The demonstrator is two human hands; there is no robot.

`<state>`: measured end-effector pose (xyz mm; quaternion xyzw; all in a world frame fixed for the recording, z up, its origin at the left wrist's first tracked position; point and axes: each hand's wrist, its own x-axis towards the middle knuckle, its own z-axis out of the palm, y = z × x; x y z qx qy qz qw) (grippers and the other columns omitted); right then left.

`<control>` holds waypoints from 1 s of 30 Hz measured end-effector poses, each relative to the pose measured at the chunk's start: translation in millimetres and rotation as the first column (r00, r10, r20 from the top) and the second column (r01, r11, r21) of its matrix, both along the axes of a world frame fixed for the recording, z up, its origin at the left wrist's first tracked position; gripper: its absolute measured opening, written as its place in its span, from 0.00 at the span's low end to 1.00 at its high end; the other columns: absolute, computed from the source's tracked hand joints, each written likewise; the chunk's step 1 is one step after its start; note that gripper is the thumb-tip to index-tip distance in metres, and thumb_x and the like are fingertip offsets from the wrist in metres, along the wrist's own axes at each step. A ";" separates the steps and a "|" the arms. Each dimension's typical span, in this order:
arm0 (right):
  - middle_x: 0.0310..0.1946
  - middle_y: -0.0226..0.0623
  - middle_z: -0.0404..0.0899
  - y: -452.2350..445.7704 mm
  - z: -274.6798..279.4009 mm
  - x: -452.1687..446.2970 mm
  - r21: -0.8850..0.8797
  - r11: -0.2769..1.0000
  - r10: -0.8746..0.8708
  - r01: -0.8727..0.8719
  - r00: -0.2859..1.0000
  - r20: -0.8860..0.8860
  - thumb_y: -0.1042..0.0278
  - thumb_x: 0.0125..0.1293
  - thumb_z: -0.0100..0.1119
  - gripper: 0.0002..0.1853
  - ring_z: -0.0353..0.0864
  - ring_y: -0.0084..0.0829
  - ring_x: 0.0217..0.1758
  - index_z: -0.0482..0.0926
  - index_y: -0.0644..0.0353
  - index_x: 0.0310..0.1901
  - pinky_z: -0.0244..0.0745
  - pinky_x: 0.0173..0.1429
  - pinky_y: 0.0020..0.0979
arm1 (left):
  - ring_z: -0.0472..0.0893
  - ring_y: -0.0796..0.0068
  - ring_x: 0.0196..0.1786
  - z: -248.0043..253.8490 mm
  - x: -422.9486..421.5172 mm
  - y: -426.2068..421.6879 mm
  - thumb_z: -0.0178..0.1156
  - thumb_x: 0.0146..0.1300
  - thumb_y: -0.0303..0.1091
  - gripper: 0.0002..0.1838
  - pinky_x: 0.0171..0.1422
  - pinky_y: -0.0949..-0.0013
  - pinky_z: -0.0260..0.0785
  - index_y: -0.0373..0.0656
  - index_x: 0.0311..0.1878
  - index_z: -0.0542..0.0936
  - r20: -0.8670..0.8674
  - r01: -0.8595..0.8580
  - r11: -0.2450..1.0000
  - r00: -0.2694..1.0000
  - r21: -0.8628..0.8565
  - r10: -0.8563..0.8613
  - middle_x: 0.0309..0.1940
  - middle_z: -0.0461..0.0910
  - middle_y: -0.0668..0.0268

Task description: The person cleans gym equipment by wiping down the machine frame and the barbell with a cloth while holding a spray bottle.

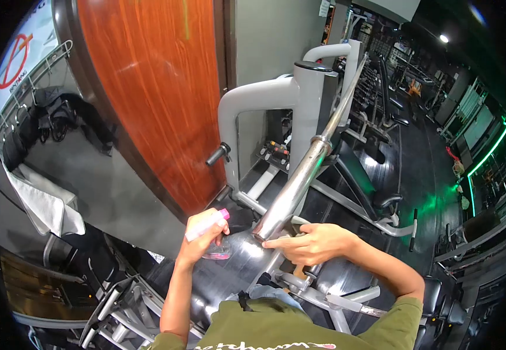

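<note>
My left hand (201, 236) is closed around a clear spray bottle (218, 252) with a white spray head and a pink nozzle. The nozzle points towards a barbell (291, 189), whose shiny metal sleeve slants up and away from me. At the sleeve's near end is my right hand (314, 245), its index finger stretched out and touching or almost touching the rim. The thumb is apart from that finger, and the other fingers are partly hidden underneath. Something tan shows below this hand; I cannot make out what it is.
A grey machine frame (258, 96) with a black handle (218, 153) stands beyond the barbell. Behind it is a brown wooden door (153, 87). Black straps (60, 111) and a white towel (46, 201) hang at left. A padded bench (355, 175) is to the right.
</note>
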<state>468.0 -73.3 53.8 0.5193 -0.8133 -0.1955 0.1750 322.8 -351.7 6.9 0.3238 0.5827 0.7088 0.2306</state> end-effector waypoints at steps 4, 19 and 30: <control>0.38 0.24 0.80 27.1 15.0 12.9 -0.406 0.897 -0.239 0.177 0.965 -0.107 0.67 0.60 0.64 0.01 0.81 0.30 0.66 0.81 0.49 0.32 0.78 0.33 0.22 | 0.77 0.81 0.24 8.1 -11.7 28.8 0.62 0.71 0.34 0.10 0.29 0.75 0.69 0.36 0.36 0.81 -0.058 0.081 0.997 0.995 0.005 -0.080 0.30 0.82 0.65; 0.46 0.42 0.87 126.4 -30.4 -2.5 -0.931 -0.151 -0.346 0.331 0.865 0.364 0.81 0.57 0.58 0.17 0.87 0.34 0.46 0.86 0.67 0.48 0.80 0.54 0.33 | 0.72 0.82 0.21 53.9 -86.2 237.9 0.62 0.69 0.48 0.21 0.25 0.72 0.65 0.38 0.31 0.80 -0.364 0.088 0.953 0.911 -0.289 -0.194 0.22 0.74 0.71; 0.48 0.36 0.85 165.3 -60.2 -77.7 -0.795 -0.569 -0.248 0.212 0.877 0.411 0.76 0.72 0.56 0.13 0.83 0.24 0.44 0.83 0.67 0.55 0.78 0.51 0.26 | 0.72 0.77 0.15 65.5 -122.1 297.6 0.54 0.73 0.51 0.26 0.20 0.69 0.65 0.33 0.39 0.85 -0.354 0.041 0.883 0.907 -0.468 -0.230 0.24 0.79 0.63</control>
